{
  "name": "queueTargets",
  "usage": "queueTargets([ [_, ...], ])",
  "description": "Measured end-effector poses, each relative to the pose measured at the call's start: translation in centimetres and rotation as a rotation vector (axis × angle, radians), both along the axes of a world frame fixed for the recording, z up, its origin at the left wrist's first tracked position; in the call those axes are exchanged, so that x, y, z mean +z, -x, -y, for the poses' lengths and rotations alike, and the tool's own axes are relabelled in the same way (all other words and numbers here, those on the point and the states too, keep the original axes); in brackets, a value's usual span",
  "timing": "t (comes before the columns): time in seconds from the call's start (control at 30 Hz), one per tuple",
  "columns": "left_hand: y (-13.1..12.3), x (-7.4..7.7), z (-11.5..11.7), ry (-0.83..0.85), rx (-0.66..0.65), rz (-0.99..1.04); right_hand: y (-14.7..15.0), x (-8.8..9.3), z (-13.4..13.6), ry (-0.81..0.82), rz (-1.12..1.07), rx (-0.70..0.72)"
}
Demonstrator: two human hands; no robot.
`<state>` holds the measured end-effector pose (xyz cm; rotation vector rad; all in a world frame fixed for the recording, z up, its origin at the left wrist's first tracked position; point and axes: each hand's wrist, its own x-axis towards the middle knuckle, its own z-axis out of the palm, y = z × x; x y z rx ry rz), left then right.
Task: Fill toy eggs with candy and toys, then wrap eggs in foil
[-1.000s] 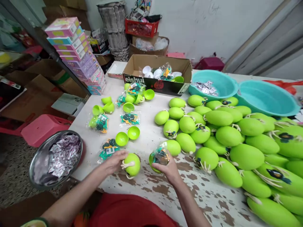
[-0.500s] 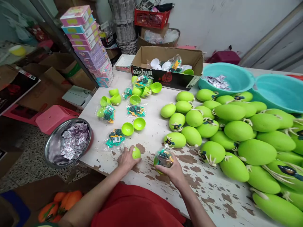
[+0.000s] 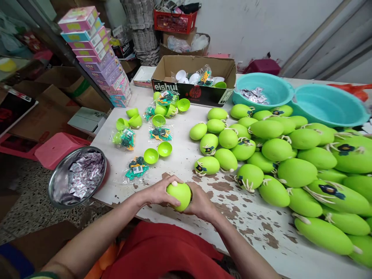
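Between my hands, above the front of the table, is a green plastic egg point(image 3: 180, 197) with a small pale knob on its left end. My left hand point(image 3: 159, 191) is wrapped round that knobbed half, thumb below and fingers above. My right hand point(image 3: 200, 202) is closed round the other end and mostly hides it; a dark sliver shows at its edge. Left of my hands lies a clear bag of teal, black and yellow toy parts point(image 3: 136, 169). Behind it stand two open green egg halves point(image 3: 151, 156).
Many whole green eggs point(image 3: 297, 172) cover the table's right side. At the back are a cardboard box point(image 3: 186, 93) and two turquoise basins point(image 3: 328, 112). A metal bowl of small packets point(image 3: 54, 186) sits at the left edge, near a stack of boxes point(image 3: 97, 58).
My hands have come together. The green half in my left hand now meets the half in my right, and the toy bag seen there is hidden. The view has shifted slightly right.
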<state>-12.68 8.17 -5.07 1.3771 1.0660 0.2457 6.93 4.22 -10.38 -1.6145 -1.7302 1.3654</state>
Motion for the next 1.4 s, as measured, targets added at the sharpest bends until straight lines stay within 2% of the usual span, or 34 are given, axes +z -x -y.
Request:
queueTargets([
  [0.07, -0.1, 0.2, 0.1, 0.032, 0.004, 0.000, -0.4, 0.3, -0.3, 0.072, -0.046, 0.020],
  [0.13, -0.3, 0.2, 0.4, 0.042, 0.063, 0.015, -1.0, 0.8, -0.7, 0.134, -0.111, 0.025],
  [0.27, -1.0, 0.0, 0.9, 0.090, 0.293, 0.110, -2.7, 2.3, -1.3, 0.242, -0.416, -0.011],
  [0.33, -1.2, 0.0, 1.0, 0.129, 0.391, 0.200, -3.3, 2.8, -1.3, 0.325, -0.617, -0.088],
  [0.4, -1.3, 0.3, 0.9, 0.130, 0.391, 0.220, -3.4, 2.8, -1.1, 0.401, -0.791, -0.180],
  [0.47, -1.3, 0.7, 0.8, 0.059, 0.298, 0.144, -3.2, 2.6, -0.8, 0.413, -0.881, -0.241],
  [0.57, -1.2, 1.4, 0.5, -0.092, 0.181, 0.042, -3.1, 2.5, -0.4, 0.318, -0.812, -0.268],
  [0.63, -1.2, 1.6, 0.4, -0.081, 0.194, 0.072, -3.2, 2.9, -0.2, 0.241, -0.677, -0.260],
  [0.7, -1.3, 1.7, 0.2, 0.101, 0.273, 0.119, -3.2, 3.4, 0.0, 0.143, -0.532, -0.236],
  [0.8, -1.6, 1.6, -0.2, 0.509, 0.335, 0.126, -2.8, 3.9, 0.4, -0.097, -0.379, -0.179],
  [0.83, -1.7, 1.6, -0.3, 0.596, 0.325, 0.124, -2.7, 4.0, 0.5, -0.177, -0.348, -0.158],
  [0.9, -1.8, 1.9, -0.6, 0.640, 0.289, 0.156, -2.4, 4.1, 0.8, -0.246, -0.318, -0.156],
  [0.97, -1.8, 2.5, -0.8, 0.532, 0.276, 0.214, -2.2, 4.3, 1.0, -0.154, -0.344, -0.209],
  [1.03, -1.7, 3.3, -0.9, 0.335, 0.219, 0.253, -2.3, 4.6, 1.1, 0.005, -0.408, -0.280],
  [1.1, -1.4, 4.1, -1.1, 0.070, 0.090, 0.250, -2.6, 5.1, 1.1, 0.126, -0.521, -0.319],
  [1.2, -0.9, 5.2, -1.2, -0.258, -0.139, 0.208, -3.0, 5.5, 1.1, 0.207, -0.671, -0.327],
  [1.23, -0.8, 5.5, -1.2, -0.304, -0.197, 0.194, -3.2, 5.6, 1.1, 0.217, -0.689, -0.322],
  [1.3, -0.8, 5.8, -1.2, -0.295, -0.250, 0.173, -3.3, 5.7, 1.0, 0.220, -0.693, -0.316],
  [1.33, -0.9, 5.9, -1.2, -0.265, -0.225, 0.161, -3.4, 5.7, 0.9, 0.216, -0.688, -0.314],
  [1.4, -1.2, 5.7, -1.0, -0.160, -0.095, 0.125, -3.3, 5.8, 0.8, 0.208, -0.661, -0.314],
])
